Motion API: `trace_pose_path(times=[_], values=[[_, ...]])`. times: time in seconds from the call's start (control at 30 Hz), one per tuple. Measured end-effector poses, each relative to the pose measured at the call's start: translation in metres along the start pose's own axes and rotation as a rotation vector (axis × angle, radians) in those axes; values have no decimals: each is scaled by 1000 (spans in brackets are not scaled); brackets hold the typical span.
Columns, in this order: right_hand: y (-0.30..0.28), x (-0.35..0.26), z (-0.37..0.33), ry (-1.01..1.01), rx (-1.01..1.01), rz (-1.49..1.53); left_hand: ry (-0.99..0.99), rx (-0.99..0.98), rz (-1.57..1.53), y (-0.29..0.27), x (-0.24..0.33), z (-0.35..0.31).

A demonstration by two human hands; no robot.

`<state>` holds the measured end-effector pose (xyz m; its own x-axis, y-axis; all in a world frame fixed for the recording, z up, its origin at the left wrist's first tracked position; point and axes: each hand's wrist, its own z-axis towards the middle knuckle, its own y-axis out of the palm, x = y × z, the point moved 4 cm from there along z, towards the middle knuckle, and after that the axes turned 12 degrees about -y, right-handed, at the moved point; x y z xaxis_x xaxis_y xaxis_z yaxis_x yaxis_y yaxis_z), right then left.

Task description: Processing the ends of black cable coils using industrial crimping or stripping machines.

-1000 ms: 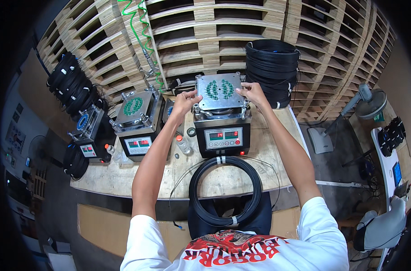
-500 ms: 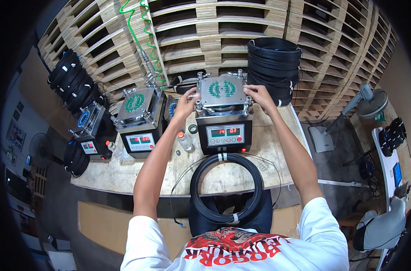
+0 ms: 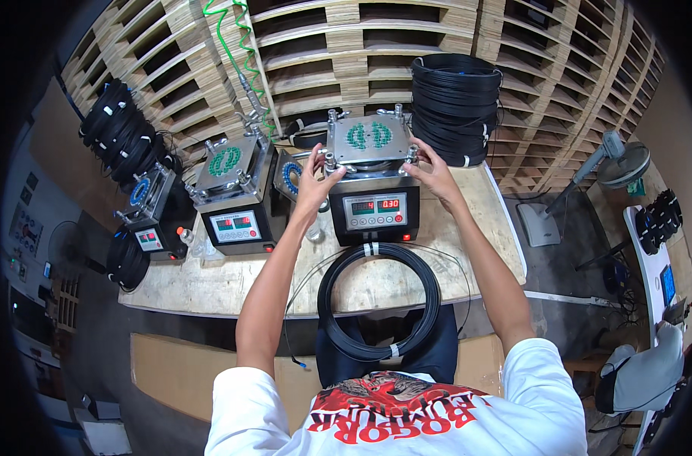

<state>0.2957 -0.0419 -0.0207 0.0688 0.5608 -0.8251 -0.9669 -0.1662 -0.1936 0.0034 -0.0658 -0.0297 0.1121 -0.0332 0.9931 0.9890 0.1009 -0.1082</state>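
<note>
In front of me stands a fibre polishing machine (image 3: 338,224) with a lit digital panel. On top is a square metal plate (image 3: 399,140) with green connectors set in a ring. My left hand (image 3: 314,188) has its thumb and fingers about the front left corner clamp (image 3: 330,161). On the opposite side, my right hand (image 3: 435,176) grips the front right corner clamp (image 3: 412,154). A coil of black cable (image 3: 327,304) with white ties rests at the table's front edge, partly over my lap.
Two similar machines, one in the middle (image 3: 243,199) and a smaller one (image 3: 147,213), stand to the left. Stacked black cable coils (image 3: 456,106) rise behind on the right. A small bottle (image 3: 313,232) is beside my left forearm. Wooden pallets (image 3: 346,45) line the back; a fan (image 3: 623,165) is right.
Both hands have come nearer along the plate's sides to the front corner clamps. The view has shifted slightly, and my left arm now covers the bottle's orange cap.
</note>
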Motion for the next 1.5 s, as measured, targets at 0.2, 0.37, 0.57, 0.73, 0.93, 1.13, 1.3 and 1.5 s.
trace_pose_path(times=[0.2, 0.37, 0.57, 0.73, 0.93, 1.13, 1.3, 1.5], values=[[16, 9, 8, -131, 205, -267, -15, 100, 14, 8, 8, -2], [21, 5, 9, -74, 229, -243, -7, 19, -38, 3, 6, 3], [-8, 20, 36, -73, 295, 64, -96, -12, -224, -12, 9, 32], [-14, 44, 95, 21, 301, 11, -129, 34, -245, -33, 13, 90], [-17, 81, 161, -80, 224, -34, -149, -132, -299, 2, 24, 158], [-3, 94, 168, -20, 91, -18, -256, -191, -241, 12, 24, 167], [0, 92, 170, -7, 84, 84, -247, -192, -234, 13, 25, 170], [-4, 97, 171, 37, 47, 52, -243, -200, -269, 17, 25, 171]])
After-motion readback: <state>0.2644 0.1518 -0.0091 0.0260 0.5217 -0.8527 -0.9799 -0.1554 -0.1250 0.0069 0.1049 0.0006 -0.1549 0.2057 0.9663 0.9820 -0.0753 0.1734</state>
